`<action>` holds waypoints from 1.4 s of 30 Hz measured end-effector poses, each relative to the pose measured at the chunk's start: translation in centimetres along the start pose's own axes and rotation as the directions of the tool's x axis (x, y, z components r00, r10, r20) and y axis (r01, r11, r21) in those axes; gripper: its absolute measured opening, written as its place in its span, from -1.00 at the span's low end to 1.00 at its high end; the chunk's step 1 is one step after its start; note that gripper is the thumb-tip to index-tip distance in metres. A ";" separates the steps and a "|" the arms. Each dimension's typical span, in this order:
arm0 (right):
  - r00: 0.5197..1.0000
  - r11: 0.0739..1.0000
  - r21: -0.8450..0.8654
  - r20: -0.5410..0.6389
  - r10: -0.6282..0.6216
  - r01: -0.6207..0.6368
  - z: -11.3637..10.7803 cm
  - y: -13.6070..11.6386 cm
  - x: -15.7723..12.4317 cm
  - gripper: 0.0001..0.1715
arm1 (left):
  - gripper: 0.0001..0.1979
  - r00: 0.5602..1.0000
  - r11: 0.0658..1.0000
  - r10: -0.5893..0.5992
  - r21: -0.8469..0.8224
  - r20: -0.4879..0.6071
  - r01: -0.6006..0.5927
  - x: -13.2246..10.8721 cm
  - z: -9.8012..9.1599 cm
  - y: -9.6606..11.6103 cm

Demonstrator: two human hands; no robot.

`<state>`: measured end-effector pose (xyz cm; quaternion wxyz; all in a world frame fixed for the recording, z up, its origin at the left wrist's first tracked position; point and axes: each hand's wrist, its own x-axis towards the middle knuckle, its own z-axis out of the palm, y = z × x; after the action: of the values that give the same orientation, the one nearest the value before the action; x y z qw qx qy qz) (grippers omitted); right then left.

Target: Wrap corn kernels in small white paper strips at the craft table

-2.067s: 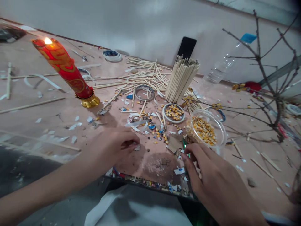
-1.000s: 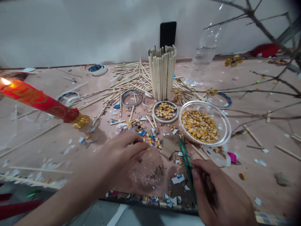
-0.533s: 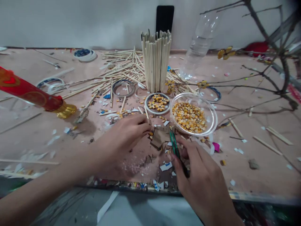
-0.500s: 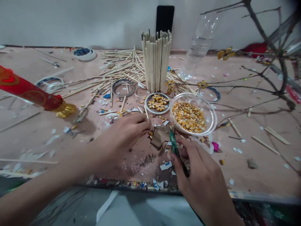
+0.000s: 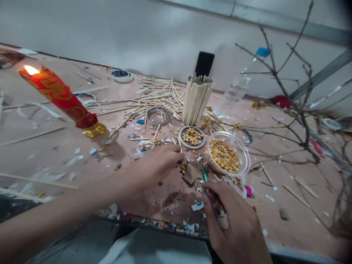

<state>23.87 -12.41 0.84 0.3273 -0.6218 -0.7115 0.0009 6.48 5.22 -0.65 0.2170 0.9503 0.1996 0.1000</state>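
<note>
Two hands over our littered pink table [image 5: 41,154]. Right hand [image 5: 233,220]: pinches green tweezers [image 5: 205,178], tips toward a brown cardboard scrap [image 5: 192,171]. Left hand [image 5: 156,165]: fingertips closed among loose corn kernels [image 5: 183,168] beside that scrap, perhaps nipping one; too small to tell. Near: clear bowl of corn [image 5: 227,156], small kernel dish [image 5: 191,136], upright stick bundle [image 5: 197,99], lit red candle [image 5: 59,96], bare branch [image 5: 299,121].

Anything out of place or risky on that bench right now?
Yes: the lit candle leans sharply on its gold base, flame over a table littered with wooden sticks and paper scraps. Corn kernels lie spilled beside the left hand.
</note>
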 end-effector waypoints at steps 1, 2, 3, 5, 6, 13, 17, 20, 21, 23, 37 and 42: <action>1.000 1.000 0.006 -0.009 -0.011 0.011 -0.1 -0.2 0.2 -0.82 | -0.87 1.000 1.000 0.003 -0.005 -0.015 -0.003 0.0 0.0 -0.1; 1.000 1.000 0.006 -0.020 -0.017 0.017 -0.4 -0.2 0.3 -0.81 | -0.87 1.000 1.000 0.002 -0.008 -0.030 -0.003 0.0 -0.1 -0.1; 0.999 1.000 -0.001 -0.034 -0.020 0.020 -0.7 -0.2 0.6 -0.81 | -0.87 0.999 1.000 0.001 -0.008 -0.046 -0.001 -0.1 -0.2 -0.1; 0.996 0.999 -0.040 -0.085 -0.011 0.008 -1.6 0.3 1.2 -0.83 | -0.84 0.997 1.000 0.009 -0.002 -0.070 -0.009 -0.1 -0.5 0.1; 0.993 0.997 -0.072 -0.119 -0.002 -0.007 -2.2 0.8 1.6 -0.83 | -0.81 0.997 1.000 0.019 0.005 -0.078 -0.019 -0.1 -0.8 0.2; 0.954 0.963 -0.216 -0.284 0.097 -0.162 -5.9 5.5 4.3 -0.86 | -0.72 0.997 0.985 0.057 0.164 -0.048 -0.049 1.7 -3.6 2.1; 0.919 0.954 -0.165 -0.351 0.182 -0.252 -5.5 5.6 2.7 -0.60 | -0.65 0.996 0.982 0.090 0.171 -0.028 -0.084 4.8 -5.6 4.1; 0.904 0.951 -0.112 -0.360 0.231 -0.287 -4.6 5.6 0.7 -0.54 | -0.70 0.979 0.971 0.184 0.136 0.085 -0.194 7.7 -6.2 5.4; 0.904 0.952 -0.099 -0.356 0.238 -0.289 -4.3 5.8 0.1 -0.54 | -0.75 0.968 0.964 0.214 0.131 0.133 -0.231 8.6 -6.2 5.8; 0.904 0.952 -0.075 -0.345 0.255 -0.297 -3.7 6.2 -0.8 -0.55 | -0.84 0.943 0.949 0.252 0.134 0.216 -0.284 10.3 -5.7 6.2; 0.873 0.936 0.097 -0.337 0.351 -0.339 -3.1 6.3 -2.0 -0.54 | -0.80 0.927 0.900 0.257 0.282 0.271 -0.332 13.2 -3.2 5.5; 0.873 0.940 0.086 -0.352 0.338 -0.330 -3.1 6.3 -2.2 -0.56 | -0.78 0.922 0.885 0.287 0.297 0.261 -0.360 13.2 -2.6 5.7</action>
<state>30.89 -14.17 -0.35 0.4546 -0.7208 -0.5210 -0.0485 19.52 7.09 5.57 0.0501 0.9984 0.0277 -0.0016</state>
